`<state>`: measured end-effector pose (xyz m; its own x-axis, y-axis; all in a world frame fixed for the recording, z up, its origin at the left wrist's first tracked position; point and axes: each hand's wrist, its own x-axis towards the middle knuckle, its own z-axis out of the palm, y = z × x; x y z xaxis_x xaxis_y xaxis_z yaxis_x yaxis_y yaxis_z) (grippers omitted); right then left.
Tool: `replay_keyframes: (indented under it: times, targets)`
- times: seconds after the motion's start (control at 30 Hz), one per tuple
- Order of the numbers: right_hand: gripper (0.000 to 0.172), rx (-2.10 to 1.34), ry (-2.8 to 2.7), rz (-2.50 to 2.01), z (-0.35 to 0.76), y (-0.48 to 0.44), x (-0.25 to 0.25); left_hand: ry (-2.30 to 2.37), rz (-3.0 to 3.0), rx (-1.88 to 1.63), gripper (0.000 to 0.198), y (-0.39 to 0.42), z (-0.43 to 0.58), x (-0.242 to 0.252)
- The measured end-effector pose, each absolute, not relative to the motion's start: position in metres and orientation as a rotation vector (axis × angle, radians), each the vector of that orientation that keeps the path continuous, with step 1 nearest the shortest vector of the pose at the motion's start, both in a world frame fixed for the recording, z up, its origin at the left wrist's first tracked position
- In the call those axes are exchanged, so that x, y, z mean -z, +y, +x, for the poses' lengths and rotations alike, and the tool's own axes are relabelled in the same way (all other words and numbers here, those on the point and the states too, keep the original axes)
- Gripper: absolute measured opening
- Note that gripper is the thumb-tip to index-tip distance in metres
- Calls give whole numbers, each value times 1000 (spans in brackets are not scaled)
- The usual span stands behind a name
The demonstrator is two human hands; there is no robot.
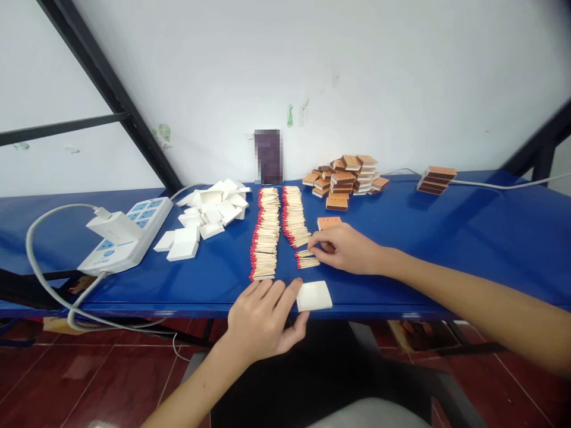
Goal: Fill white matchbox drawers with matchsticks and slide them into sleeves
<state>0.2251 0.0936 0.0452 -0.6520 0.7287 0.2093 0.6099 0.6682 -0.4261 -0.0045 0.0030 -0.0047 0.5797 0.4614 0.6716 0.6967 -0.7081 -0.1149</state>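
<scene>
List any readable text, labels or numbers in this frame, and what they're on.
None legible.
Orange boxes: any print too small to read.
Power strip: markings too small to read.
Dark item at wall: blurred out.

You find no text that you can read here. The orange sleeve [329, 223] bears faint print, too small to make out. The dark card [268, 156] is blurred over. The power strip [147, 215] shows blue socket panels whose marks stay illegible.
</scene>
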Motion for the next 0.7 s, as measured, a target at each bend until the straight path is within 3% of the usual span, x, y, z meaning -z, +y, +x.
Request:
replay_keyframes:
  times: [0.33,0.57,0.7]
  targets:
    - [13,-238,-2464,-962,228,93,-46,-942,-2446,890,37,3,-4,5]
    - [17,-337,-2599,-1018,231,94,-48,-939,-2444,894,38,2,-3,4]
    - [9,-345,-2629,-1010,230,93,-50,-946,-2443,893,38,2,-4,4]
